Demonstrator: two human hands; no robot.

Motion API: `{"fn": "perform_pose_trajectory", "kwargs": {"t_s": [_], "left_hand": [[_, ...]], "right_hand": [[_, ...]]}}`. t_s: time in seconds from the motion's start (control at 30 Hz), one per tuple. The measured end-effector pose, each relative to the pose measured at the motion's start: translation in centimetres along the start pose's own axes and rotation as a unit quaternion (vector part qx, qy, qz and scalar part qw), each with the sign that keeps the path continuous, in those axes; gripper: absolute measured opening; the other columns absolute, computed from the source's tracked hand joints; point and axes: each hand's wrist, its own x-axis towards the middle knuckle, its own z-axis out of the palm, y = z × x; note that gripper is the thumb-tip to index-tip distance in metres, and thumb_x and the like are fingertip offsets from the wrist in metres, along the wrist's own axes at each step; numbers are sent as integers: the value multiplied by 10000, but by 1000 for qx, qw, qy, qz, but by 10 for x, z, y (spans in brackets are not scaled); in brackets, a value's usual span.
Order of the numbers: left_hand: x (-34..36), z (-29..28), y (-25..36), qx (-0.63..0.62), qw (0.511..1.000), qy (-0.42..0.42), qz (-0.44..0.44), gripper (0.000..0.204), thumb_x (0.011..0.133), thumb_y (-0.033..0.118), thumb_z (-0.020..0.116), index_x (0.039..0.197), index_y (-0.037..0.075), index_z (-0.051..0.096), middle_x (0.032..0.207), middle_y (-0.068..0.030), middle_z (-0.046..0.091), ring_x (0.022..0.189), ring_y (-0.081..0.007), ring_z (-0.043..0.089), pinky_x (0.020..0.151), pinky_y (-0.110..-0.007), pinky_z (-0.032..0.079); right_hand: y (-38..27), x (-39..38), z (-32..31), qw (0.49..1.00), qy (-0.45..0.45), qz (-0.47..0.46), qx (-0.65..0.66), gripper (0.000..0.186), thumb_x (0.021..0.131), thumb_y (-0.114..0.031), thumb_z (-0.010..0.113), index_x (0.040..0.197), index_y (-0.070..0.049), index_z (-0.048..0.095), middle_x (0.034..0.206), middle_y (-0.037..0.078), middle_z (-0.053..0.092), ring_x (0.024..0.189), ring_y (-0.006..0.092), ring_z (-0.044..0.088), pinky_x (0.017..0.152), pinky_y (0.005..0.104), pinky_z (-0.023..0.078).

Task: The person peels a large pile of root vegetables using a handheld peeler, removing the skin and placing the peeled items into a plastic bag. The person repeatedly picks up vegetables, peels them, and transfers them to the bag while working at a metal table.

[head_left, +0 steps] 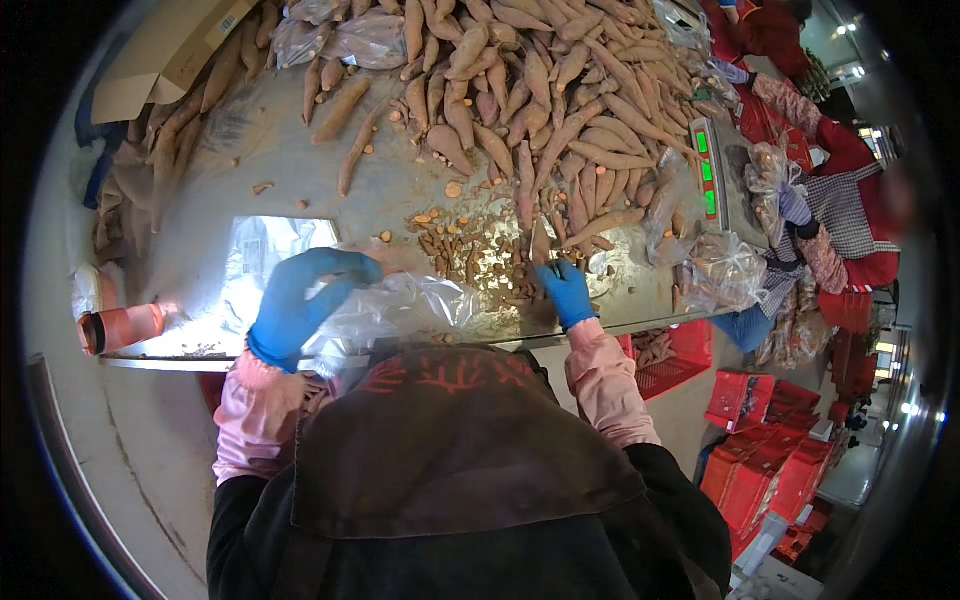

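My left hand [308, 300], in a blue glove, is held over the near edge of the metal table with its fingers curved and the thumb apart. Beside and under it lies a crumpled clear plastic bag [405, 305]; I see no firm grip on it. My right hand [567, 294], also gloved in blue, has its fingers closed at the near end of a slim sweet potato [540, 242]. Small cut sweet potato ends [462, 245] lie scattered to the left of that hand. A big heap of sweet potatoes [540, 90] rises beyond it.
A scale [722, 180] with green displays stands at the right, near bagged sweet potatoes [722, 270]. A cardboard box [165, 60] is far left, and a pink-red bottle [122, 328] lies near left. Red crates [765, 450] stand on the floor. A co-worker's gloved hand [795, 205] is at right.
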Motion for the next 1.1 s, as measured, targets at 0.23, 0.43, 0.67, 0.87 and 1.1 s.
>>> {"fn": "perform_pose_trajectory", "kwargs": {"t_s": [0.23, 0.43, 0.67, 0.87, 1.1], "left_hand": [[41, 61, -5, -245, 965, 6, -97, 330, 892, 140, 473, 1187, -7, 487, 1033, -124, 604, 807, -159, 585, 723, -275, 473], [70, 94, -35, -325, 929, 35, -172, 346, 851, 170, 563, 1163, 36, 498, 1040, -62, 602, 856, -126, 571, 672, -247, 468], [64, 115, -56, -491, 861, 70, -110, 349, 877, 170, 511, 1183, 12, 454, 1165, -149, 542, 1005, -237, 559, 751, -303, 485], [59, 104, -67, -525, 840, 60, -123, 337, 875, 155, 522, 1171, 2, 465, 1130, -123, 552, 1015, -222, 552, 841, -332, 460], [39, 89, -44, -248, 963, 83, -63, 368, 792, 1, 601, 1145, 2, 497, 994, -32, 559, 917, -88, 517, 813, -252, 434]], "right_hand": [[-79, -26, 13, 933, -218, 11, 285, 194, 849, -194, 599, 941, -42, 522, 688, 19, 545, 530, 88, 474, 453, 232, 384], [-113, -45, 56, 981, -110, -116, 111, 307, 864, -215, 584, 1033, 40, 547, 800, 59, 599, 724, 86, 532, 618, 236, 428], [-125, -47, 53, 951, -74, -35, 299, 368, 897, -329, 526, 615, -96, 483, 466, -18, 388, 413, 80, 382, 387, 228, 280], [-137, -33, 37, 894, -245, -33, 375, 418, 885, -419, 499, 605, -110, 465, 478, -10, 373, 412, 111, 401, 373, 231, 274], [-139, -7, 25, 919, -15, -340, -198, 381, 733, -58, 578, 1112, -26, 557, 876, 153, 600, 634, 266, 573, 569, 344, 470]]}}
